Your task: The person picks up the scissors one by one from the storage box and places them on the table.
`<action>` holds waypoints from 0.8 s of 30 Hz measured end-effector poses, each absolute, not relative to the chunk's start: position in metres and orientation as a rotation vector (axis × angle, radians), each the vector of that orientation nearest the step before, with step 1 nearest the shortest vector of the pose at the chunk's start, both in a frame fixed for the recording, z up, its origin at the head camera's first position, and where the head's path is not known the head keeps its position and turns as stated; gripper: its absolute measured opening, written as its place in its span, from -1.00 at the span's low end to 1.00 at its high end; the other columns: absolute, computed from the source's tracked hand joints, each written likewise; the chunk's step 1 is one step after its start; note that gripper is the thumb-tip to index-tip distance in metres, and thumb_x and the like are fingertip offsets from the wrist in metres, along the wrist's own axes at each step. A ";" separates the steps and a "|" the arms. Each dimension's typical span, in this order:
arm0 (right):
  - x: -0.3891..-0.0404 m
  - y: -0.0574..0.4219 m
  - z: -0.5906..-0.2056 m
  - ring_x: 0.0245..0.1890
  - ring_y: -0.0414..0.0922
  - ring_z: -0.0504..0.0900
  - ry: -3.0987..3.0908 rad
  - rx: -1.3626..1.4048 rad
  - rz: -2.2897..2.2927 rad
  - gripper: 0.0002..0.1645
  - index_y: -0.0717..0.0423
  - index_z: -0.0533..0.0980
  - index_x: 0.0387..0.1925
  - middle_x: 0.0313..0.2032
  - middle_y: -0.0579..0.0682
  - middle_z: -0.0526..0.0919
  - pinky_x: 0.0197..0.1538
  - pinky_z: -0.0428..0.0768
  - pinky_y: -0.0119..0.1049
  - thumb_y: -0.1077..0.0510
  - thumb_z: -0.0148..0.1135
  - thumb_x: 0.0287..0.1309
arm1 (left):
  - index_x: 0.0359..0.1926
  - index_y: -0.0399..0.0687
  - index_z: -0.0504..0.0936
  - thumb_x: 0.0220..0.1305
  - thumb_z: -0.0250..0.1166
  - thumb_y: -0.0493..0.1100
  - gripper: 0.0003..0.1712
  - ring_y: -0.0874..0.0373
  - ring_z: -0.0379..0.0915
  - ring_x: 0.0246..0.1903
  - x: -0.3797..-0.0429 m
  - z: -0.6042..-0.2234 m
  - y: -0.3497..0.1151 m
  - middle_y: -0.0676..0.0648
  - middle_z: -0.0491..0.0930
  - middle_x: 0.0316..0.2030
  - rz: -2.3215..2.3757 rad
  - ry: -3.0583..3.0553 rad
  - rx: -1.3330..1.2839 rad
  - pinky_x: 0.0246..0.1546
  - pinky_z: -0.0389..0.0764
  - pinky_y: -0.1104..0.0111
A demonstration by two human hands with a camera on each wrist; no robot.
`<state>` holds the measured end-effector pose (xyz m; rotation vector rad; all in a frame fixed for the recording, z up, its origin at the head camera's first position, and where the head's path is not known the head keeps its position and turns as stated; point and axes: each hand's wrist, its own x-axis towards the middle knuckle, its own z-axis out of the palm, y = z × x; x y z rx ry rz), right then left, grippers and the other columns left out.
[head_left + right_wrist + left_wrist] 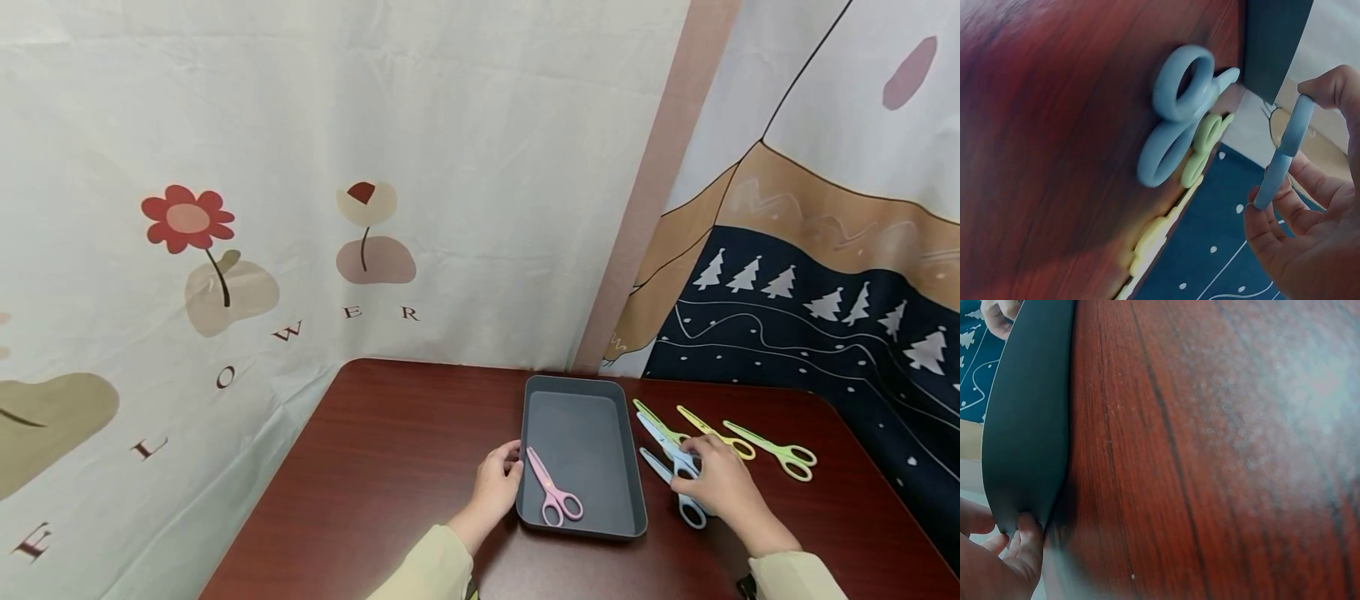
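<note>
My left hand (497, 481) grips the left side of a dark grey tray (585, 530), with fingers on its outer wall (1029, 425) in the left wrist view. Inside the tray, near its front left corner, lies a pair of pink scissors (552, 493). My right hand (722, 483) pinches a pair of light blue scissors (1297, 128) by the handle loops, between thumb and fingers and raised off the table. Under that hand, a second pair of blue scissors (692, 512) lies on the table to the right of the tray.
Green scissors (647, 409) lie just beyond the blue ones, partly covered in the head view. Farther right are yellow scissors (701, 423) and another green pair (787, 454). The dark red table (405, 442) meets a printed cloth (480, 208) at the back.
</note>
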<state>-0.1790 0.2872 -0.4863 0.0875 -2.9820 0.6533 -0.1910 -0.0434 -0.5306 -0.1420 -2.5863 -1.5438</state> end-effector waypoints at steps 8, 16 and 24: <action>-0.174 0.301 -0.489 -0.21 0.20 0.43 -3.017 0.018 0.640 -0.37 0.32 0.51 -0.10 -0.08 0.34 0.48 -0.31 0.45 0.02 0.04 0.43 -0.24 | 0.08 -0.28 0.54 0.23 0.18 -0.38 -0.63 0.01 0.60 -0.22 -0.193 -0.533 -0.043 -0.21 0.61 -0.13 -1.535 -2.596 -0.135 -0.25 0.59 0.39; -0.173 0.316 -0.495 -0.16 0.28 0.40 -3.036 -0.024 0.629 -0.37 0.34 0.50 -0.11 -0.10 0.36 0.46 -0.25 0.44 0.07 0.02 0.43 -0.22 | 0.08 -0.26 0.54 0.24 0.18 -0.37 -0.64 0.02 0.60 -0.23 -0.194 -0.533 -0.043 -0.19 0.61 -0.13 -1.534 -2.577 -0.128 -0.25 0.60 0.37; -0.169 0.329 -0.496 -0.07 0.38 0.36 -3.075 -0.048 0.623 -0.27 0.36 0.49 -0.08 -0.02 0.44 0.42 -0.14 0.42 0.19 -0.05 0.47 -0.23 | 0.07 -0.29 0.54 0.22 0.18 -0.39 -0.64 0.01 0.61 -0.25 -0.194 -0.536 -0.043 -0.22 0.61 -0.15 -1.535 -2.577 -0.155 -0.26 0.58 0.39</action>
